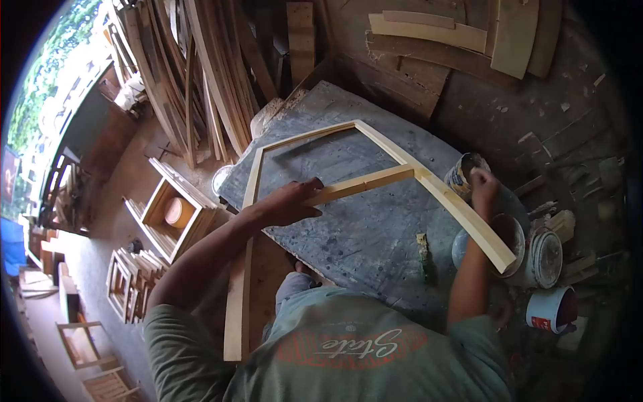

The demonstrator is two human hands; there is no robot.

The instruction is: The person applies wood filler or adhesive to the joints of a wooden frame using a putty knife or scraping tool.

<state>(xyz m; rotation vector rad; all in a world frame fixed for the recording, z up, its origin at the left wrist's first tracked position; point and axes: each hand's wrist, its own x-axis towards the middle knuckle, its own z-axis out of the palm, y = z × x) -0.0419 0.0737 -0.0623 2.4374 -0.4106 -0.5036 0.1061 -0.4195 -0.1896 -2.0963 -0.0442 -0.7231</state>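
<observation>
Wooden frame (370, 182) in left hand (289, 203)

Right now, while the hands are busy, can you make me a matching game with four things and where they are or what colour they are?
Things:
1. Left hand
2. Shirt
3. Right hand
4. Orange pot

Places and colours:
A. At the small can
B. Among wooden frames at the left
C. On the wooden crossbar
D. Green, with writing

Right pairs: 1-C, 2-D, 3-A, 4-B
</observation>
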